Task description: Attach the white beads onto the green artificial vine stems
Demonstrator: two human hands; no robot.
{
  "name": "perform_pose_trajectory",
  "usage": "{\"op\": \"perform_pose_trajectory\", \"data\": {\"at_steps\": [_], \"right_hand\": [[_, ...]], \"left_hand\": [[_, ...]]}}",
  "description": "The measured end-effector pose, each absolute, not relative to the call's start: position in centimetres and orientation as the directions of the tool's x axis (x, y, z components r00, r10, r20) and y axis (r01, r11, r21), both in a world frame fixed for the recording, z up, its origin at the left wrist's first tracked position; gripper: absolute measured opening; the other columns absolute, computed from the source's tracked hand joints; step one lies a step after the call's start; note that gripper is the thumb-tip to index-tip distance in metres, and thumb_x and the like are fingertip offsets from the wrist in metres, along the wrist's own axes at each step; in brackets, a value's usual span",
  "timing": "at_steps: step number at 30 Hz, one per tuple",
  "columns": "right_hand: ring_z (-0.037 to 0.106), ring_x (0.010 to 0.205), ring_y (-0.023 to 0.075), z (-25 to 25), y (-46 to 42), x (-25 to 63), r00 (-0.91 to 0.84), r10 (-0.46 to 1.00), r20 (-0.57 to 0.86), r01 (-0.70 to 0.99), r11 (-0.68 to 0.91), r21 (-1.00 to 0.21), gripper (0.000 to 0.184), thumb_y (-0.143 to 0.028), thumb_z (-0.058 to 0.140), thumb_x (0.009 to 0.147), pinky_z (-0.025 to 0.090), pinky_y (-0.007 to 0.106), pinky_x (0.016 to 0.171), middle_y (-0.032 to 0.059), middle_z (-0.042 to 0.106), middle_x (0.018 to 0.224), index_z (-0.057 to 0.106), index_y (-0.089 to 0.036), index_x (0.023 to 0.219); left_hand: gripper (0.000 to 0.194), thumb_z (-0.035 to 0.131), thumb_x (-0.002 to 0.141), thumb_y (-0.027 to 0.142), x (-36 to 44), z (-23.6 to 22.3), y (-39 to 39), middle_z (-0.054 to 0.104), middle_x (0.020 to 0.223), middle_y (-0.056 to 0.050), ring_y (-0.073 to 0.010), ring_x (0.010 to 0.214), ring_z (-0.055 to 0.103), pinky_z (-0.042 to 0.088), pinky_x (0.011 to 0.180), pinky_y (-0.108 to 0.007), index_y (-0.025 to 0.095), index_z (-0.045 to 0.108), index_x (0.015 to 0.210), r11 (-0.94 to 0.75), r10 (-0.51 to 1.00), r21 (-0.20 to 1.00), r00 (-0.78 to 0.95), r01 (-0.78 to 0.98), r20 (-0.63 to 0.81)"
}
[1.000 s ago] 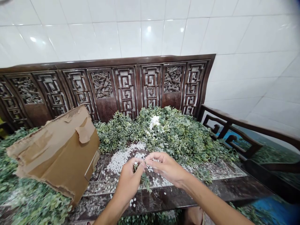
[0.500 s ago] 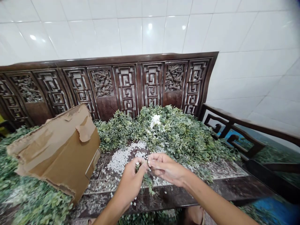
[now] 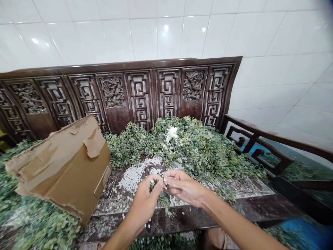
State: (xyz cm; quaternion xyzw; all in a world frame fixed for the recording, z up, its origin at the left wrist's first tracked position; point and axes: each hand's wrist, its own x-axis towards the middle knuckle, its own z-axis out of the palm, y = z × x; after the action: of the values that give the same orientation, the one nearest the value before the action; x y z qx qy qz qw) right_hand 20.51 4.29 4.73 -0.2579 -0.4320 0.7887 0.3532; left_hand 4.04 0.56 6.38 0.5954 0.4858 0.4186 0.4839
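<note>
My left hand (image 3: pixel 148 194) is closed around a green leafy sprig (image 3: pixel 163 203), whose leaves hang below the fingers. A small white piece shows above that hand's curled fingers. Fingertips of my right hand (image 3: pixel 182 185) pinch a tiny white piece (image 3: pixel 164 180) right against the left fingertips. Its exact shape is too small to tell. Just beyond the hands, many small white pieces (image 3: pixel 134 176) lie scattered on the dark wooden bench seat (image 3: pixel 182 220). Behind them is a heap of green artificial foliage (image 3: pixel 203 149) with a white clump (image 3: pixel 172 133) on top.
A torn cardboard box (image 3: pixel 75 173) stands on the left of the seat, with more foliage (image 3: pixel 49 222) around it. The carved backrest (image 3: pixel 114 93) runs along the tiled wall, and an armrest (image 3: pixel 260 133) closes the right side. Foliage also lies below the front edge.
Both hands keep almost the same place and grip. The view has shifted very slightly; nothing else has visibly moved.
</note>
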Motion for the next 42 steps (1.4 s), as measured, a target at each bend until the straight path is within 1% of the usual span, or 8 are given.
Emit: {"op": "perform_pose_trajectory", "data": {"at_steps": [5,17,22,26,32,35,38,42], "right_hand": [[0.019,0.049,0.0043,4.4,4.4,20.6,-0.626,0.776,-0.080,-0.361,-0.378,-0.853,0.033,-0.035,0.082,0.070,0.008,0.024,0.048,-0.0056,0.043,0.062,0.058,-0.013,0.073],[0.024,0.049,0.0039,4.5,4.3,20.5,-0.613,0.783,-0.101,-0.335,-0.374,-0.865,0.031,-0.035,0.081,0.071,0.010,0.023,0.048,-0.0030,0.051,0.064,0.061,-0.012,0.074],[0.028,0.050,0.0037,4.6,4.5,20.8,-0.641,0.760,-0.107,-0.314,-0.386,-0.867,0.030,-0.035,0.082,0.071,0.010,0.022,0.047,0.0028,0.061,0.072,0.062,-0.012,0.074],[0.028,0.049,0.0033,4.3,4.7,21.1,-0.655,0.742,-0.147,-0.272,-0.413,-0.869,0.027,-0.031,0.081,0.071,0.011,0.021,0.045,0.0018,0.058,0.069,0.064,-0.011,0.074],[0.028,0.050,0.0030,3.3,5.0,19.9,-0.421,0.855,-0.304,-0.452,-0.488,-0.747,0.023,-0.024,0.081,0.066,0.015,0.017,0.043,-0.0029,0.047,0.066,0.063,-0.011,0.071],[0.025,0.049,0.0036,3.4,4.7,19.7,-0.422,0.837,-0.348,-0.341,-0.502,-0.795,0.023,-0.028,0.079,0.068,0.013,0.019,0.043,-0.0043,0.043,0.064,0.065,-0.011,0.075],[0.018,0.048,0.0053,3.9,4.1,20.0,-0.475,0.816,-0.329,-0.146,-0.442,-0.885,0.038,-0.049,0.071,0.076,0.011,0.022,0.044,-0.0081,0.032,0.058,0.066,-0.012,0.078],[0.017,0.047,0.0076,4.4,3.4,19.9,-0.443,0.872,-0.209,0.067,-0.200,-0.978,0.049,-0.062,0.057,0.082,0.014,0.025,0.046,-0.0096,0.023,0.053,0.067,-0.014,0.081]], "left_hand": [[0.026,0.051,0.087,0.040,4.1,6.6,0.5,0.052,0.071,0.000,-0.0176,0.074,0.047,0.037,0.070,-0.025,0.019,0.054,0.072,-0.046,0.984,0.990,0.175,0.132,0.022],[0.026,0.054,0.087,0.040,4.1,6.6,0.5,0.053,0.072,0.001,-0.0164,0.074,0.046,0.035,0.071,-0.024,0.018,0.057,0.074,0.019,0.983,0.995,0.181,0.100,-0.037],[0.025,0.058,0.083,0.041,4.0,6.5,0.4,0.056,0.071,-0.001,-0.0181,0.076,0.049,0.036,0.073,-0.026,0.017,0.060,0.074,0.056,0.985,0.996,0.162,0.067,-0.067],[0.025,0.061,0.080,0.041,3.9,7.0,0.4,0.057,0.070,-0.002,-0.0183,0.075,0.050,0.037,0.073,-0.027,0.017,0.061,0.071,0.087,0.978,0.994,0.184,0.070,-0.098],[0.027,0.061,0.076,0.046,4.2,7.0,0.9,0.060,0.073,-0.001,-0.0177,0.073,0.051,0.037,0.070,-0.026,0.019,0.062,0.075,0.175,0.984,0.985,0.031,-0.017,-0.174],[0.032,0.061,0.072,0.051,4.1,6.2,1.5,0.059,0.073,-0.001,-0.0187,0.076,0.052,0.037,0.072,-0.027,0.019,0.060,0.072,0.178,0.981,0.980,-0.063,-0.086,-0.183],[0.035,0.062,0.066,0.053,4.0,5.6,2.0,0.060,0.075,-0.002,-0.0197,0.080,0.053,0.037,0.074,-0.027,0.019,0.057,0.066,0.171,0.971,0.970,-0.140,-0.172,-0.196],[0.032,0.065,0.065,0.049,3.8,5.2,2.0,0.063,0.082,-0.003,-0.0202,0.084,0.055,0.038,0.076,-0.028,0.019,0.059,0.075,0.200,0.946,0.932,-0.190,-0.301,-0.264]]}}
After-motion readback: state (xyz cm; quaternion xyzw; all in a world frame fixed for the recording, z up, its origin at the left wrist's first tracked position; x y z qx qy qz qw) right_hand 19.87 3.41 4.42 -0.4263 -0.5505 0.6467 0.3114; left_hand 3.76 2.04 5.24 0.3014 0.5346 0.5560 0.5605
